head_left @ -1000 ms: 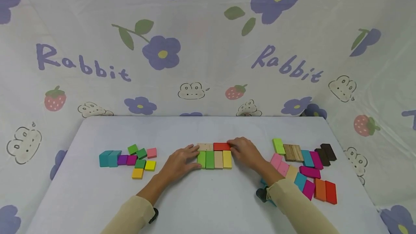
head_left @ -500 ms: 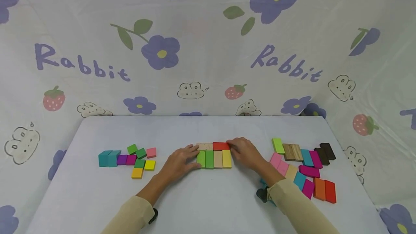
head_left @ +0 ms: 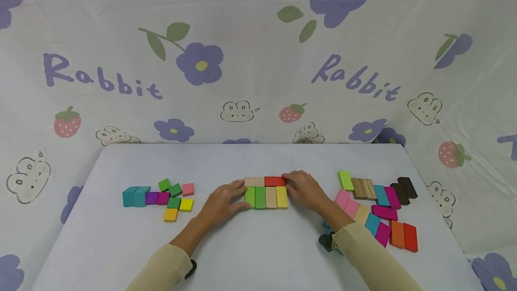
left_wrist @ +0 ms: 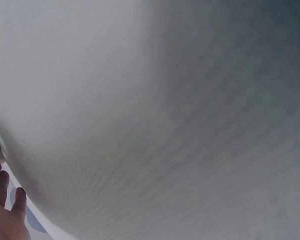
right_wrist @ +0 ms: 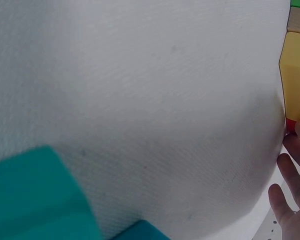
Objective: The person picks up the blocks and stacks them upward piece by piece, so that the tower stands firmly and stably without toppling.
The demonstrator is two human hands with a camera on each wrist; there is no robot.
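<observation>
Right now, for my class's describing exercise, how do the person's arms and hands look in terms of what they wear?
The left sleeve and right sleeve are plain beige, ending on the forearms. A small black object shows by the left cuff, a rounder dark one by the right. Left hand and right hand are gloveless.

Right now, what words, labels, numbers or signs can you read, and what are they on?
"Rabbit": purple lettering on the left of the patterned cloth.
"Rabbit": same lettering, right of centre on the cloth.
A purple mark at the head view's right edge is cut off, unreadable.
On the blocks: no legible text.
</observation>
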